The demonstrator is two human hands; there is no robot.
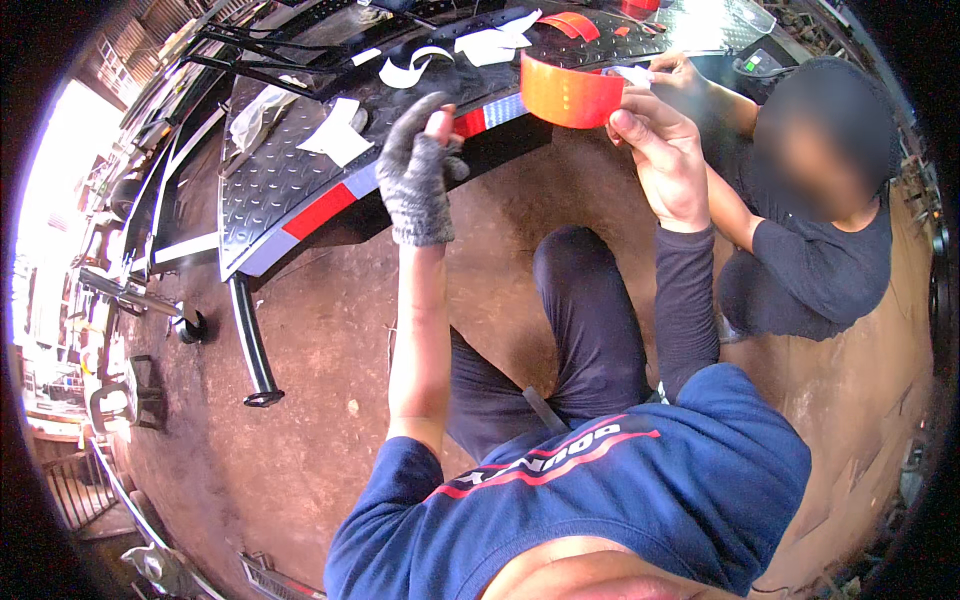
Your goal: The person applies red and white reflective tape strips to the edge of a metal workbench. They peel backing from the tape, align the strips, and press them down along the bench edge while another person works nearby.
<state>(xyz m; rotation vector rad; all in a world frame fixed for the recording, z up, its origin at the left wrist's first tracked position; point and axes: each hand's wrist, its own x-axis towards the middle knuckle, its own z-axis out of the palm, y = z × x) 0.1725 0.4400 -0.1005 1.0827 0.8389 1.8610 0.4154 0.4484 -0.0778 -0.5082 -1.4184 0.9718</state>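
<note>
A person in a blue top crouches on a reddish-brown floor point(330, 400) beside a black checker-plate panel point(270, 180), laying reflective tape along its edge. The right hand point(668, 165) has its grip pinched on the free end of an orange reflective strip point(568, 95), thumb at the lower corner and fingers behind it, holding the strip up just off the panel. The left hand point(420, 165), in a grey fingerless glove, presses its fingertips against the panel edge where a red and white band point(400, 170) already lies stuck; its grip is not closed around anything. A second person in a dark sleeve point(790, 250) crouches opposite, one hand point(680, 72) touching the strip's far end.

The strip looks thin, light and flexible, bowing in a shallow curve between the two holders. It would likely crease if bent sharply, and if one face is adhesive it would grab whatever it touches, so the ends and edges seem the safest places to hold it. White peeled backing scraps point(340, 135) lie scattered on the panel top, with more orange pieces point(572, 24) farther back.
</note>
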